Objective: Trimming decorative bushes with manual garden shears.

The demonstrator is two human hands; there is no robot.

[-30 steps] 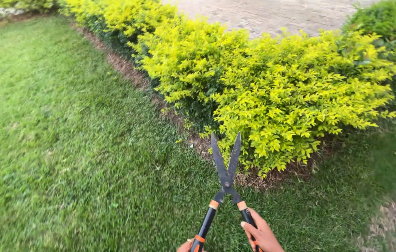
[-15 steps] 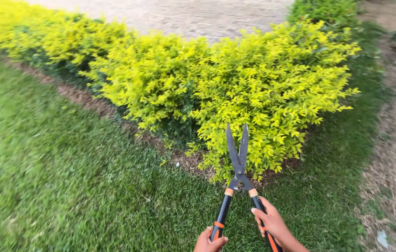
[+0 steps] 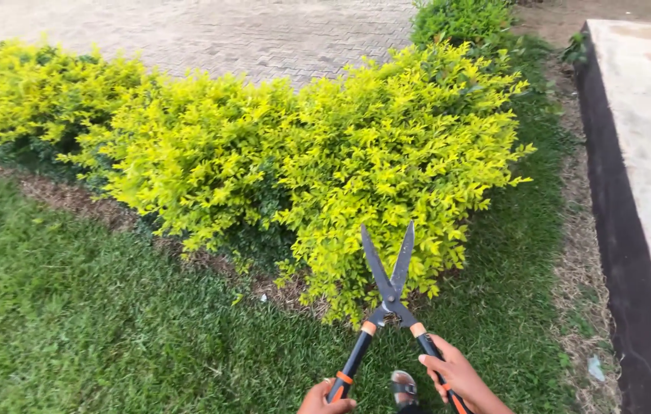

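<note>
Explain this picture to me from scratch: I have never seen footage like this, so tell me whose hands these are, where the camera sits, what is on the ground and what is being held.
There is no machine here. A person wears one camera on the head, looking down, so the hands at the bottom edge are their own. The left hand grips one handle and the right hand grips the other handle of a pair of hedge shears, black with orange bands. The blades are parted in a narrow V and point at a yellow-green hedge. Below it lies a lawn. Behind the hedge is brick paving, and on the right a concrete slab with a dark edge. A sandalled foot shows between the handles.
</note>
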